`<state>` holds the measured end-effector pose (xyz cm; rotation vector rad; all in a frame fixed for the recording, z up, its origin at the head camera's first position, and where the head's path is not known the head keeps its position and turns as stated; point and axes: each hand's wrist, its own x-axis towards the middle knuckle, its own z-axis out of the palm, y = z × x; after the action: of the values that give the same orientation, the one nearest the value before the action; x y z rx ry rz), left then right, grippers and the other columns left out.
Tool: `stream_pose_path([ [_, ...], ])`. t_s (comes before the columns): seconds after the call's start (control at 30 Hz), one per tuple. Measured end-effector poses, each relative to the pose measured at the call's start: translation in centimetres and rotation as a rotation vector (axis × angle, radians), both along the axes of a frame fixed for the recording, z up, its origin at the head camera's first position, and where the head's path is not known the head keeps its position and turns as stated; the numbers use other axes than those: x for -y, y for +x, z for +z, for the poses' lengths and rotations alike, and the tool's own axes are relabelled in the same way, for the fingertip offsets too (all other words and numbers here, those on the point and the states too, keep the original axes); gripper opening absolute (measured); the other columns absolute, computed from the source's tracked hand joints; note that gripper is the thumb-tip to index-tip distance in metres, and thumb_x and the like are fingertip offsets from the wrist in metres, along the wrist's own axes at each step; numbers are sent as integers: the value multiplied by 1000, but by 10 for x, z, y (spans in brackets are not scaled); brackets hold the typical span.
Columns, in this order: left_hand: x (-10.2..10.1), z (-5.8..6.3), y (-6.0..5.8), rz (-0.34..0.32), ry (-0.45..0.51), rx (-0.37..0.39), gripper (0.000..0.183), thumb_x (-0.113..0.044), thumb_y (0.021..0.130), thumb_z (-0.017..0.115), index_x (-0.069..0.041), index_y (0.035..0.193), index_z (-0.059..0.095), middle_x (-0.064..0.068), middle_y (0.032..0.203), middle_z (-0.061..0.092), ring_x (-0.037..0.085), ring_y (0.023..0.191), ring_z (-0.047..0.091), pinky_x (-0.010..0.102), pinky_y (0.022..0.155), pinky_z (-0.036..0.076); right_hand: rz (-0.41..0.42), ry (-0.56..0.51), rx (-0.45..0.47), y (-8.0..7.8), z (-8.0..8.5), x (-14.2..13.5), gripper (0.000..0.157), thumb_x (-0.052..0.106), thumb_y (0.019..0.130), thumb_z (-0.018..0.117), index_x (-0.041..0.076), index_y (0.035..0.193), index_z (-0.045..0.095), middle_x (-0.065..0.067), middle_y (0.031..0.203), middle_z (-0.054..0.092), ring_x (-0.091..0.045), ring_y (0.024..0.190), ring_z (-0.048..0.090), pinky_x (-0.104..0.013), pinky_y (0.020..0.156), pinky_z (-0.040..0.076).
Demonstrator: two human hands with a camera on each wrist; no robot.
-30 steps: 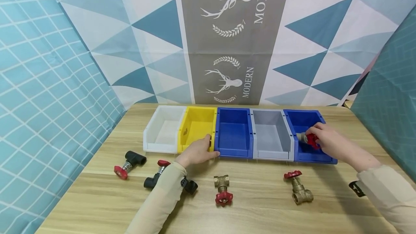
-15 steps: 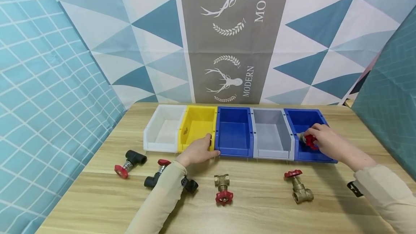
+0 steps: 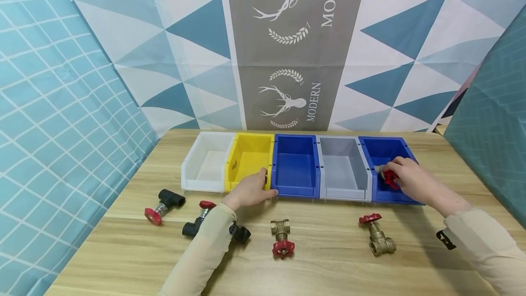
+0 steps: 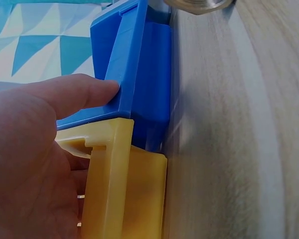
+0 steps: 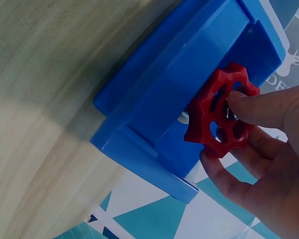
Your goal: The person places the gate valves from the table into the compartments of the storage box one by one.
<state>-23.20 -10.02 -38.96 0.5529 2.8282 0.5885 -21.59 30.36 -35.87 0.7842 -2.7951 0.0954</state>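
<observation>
My right hand (image 3: 415, 182) pinches the red handwheel (image 5: 222, 112) of a valve (image 3: 388, 177) in the rightmost blue bin (image 3: 400, 198). The valve's greyish body shows to the left of the wheel in the head view; the bin wall mostly hides it in the right wrist view. At the front corner where the yellow bin (image 3: 248, 143) meets the middle blue bin (image 3: 295, 191), my left hand (image 3: 250, 191) grips the walls. Its thumb lies on the blue front edge in the left wrist view, and its fingers reach behind the yellow wall, partly hidden.
A white bin (image 3: 203, 186) and a grey bin (image 3: 343, 194) complete the joined row. In front lie brass valves (image 3: 281, 239) (image 3: 380, 241) and black tee valves (image 3: 164, 204) (image 3: 197, 225) with red wheels. My left sleeve (image 3: 201, 252) covers part of the black pieces.
The right hand and the valve it holds shift very slightly within the blue bin, with the red wheel moving a little left. The left hand stays on the bin walls.
</observation>
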Motion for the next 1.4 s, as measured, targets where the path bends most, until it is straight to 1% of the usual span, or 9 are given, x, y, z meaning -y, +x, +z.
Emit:
stream_pose_path([
  [0.2, -1, 0, 1, 5, -3, -4, 78, -46, 84, 58, 6, 135, 30, 23, 123, 53, 32, 106, 57, 41, 90, 47, -25, 5, 25, 0, -2, 0, 23, -8, 70, 67, 0, 91, 64, -12, 82, 56, -28, 77, 55, -50, 71, 48],
  [0.33, -1, 0, 1, 13, -3, -2, 80, -46, 84, 58, 6, 137, 28, 24, 126, 51, 33, 109, 55, 41, 92, 45, -33, 5, 37, 0, -1, 2, 23, -8, 71, 67, 0, 92, 63, -12, 82, 56, -29, 77, 54, -51, 71, 48],
  [0.5, -1, -1, 0, 15, -6, -3, 81, -47, 83, 58, 5, 137, 27, 23, 127, 50, 33, 110, 55, 41, 92, 45, -66, 2, 72, -1, -3, 3, 24, -8, 71, 68, 1, 93, 63, -12, 83, 56, -28, 77, 53, -51, 72, 48],
  [0.77, 0, -2, 0, 3, -13, -16, 80, -47, 84, 58, 5, 136, 29, 23, 123, 53, 32, 106, 57, 40, 90, 47, -81, 0, 67, -3, -8, 0, 23, -7, 70, 68, 0, 91, 63, -12, 79, 54, -26, 73, 52, -49, 69, 48],
  [0.9, 0, -2, 0, -7, -18, -24, 79, -47, 83, 58, 6, 135, 30, 23, 120, 55, 32, 103, 58, 40, 88, 47, -96, 8, 86, -3, -9, -1, 23, -6, 70, 69, -1, 91, 62, -11, 78, 54, -26, 73, 52, -48, 68, 48],
  [1.1, 0, -2, -1, -10, -20, -25, 77, -47, 83, 59, 5, 132, 32, 21, 115, 58, 30, 100, 60, 39, 86, 49, -88, 5, 100, -3, -11, -2, 23, -5, 69, 70, 1, 90, 63, -12, 80, 55, -27, 75, 53, -48, 69, 48],
  [1.4, 0, -3, -1, 3, -18, -13, 80, -48, 83, 58, 5, 136, 29, 23, 122, 54, 32, 105, 57, 41, 90, 47, -100, 18, 119, -3, -14, -2, 22, -4, 70, 71, 0, 90, 62, -13, 83, 57, -30, 79, 55, -50, 71, 48],
])
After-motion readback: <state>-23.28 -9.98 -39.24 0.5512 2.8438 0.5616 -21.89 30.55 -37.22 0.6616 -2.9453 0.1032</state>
